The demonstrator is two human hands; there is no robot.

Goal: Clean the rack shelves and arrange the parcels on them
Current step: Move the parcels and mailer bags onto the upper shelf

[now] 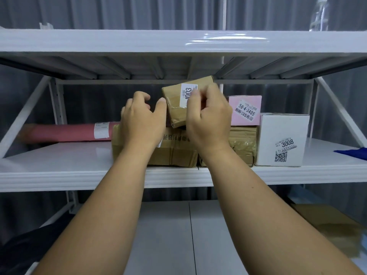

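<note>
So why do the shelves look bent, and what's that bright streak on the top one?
Head view: the wide-angle lens bows the white metal rack shelves; the streak is lamp glare on the glossy top shelf. The long pink tube parcel blurs towards its left end, while the label on the white cardboard box reads sharply. The clear bottle up top is washed out.

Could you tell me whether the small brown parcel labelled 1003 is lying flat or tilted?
Tilted: the brown parcel leans with its edges askew above the flat cartons, held by the right hand.
</note>
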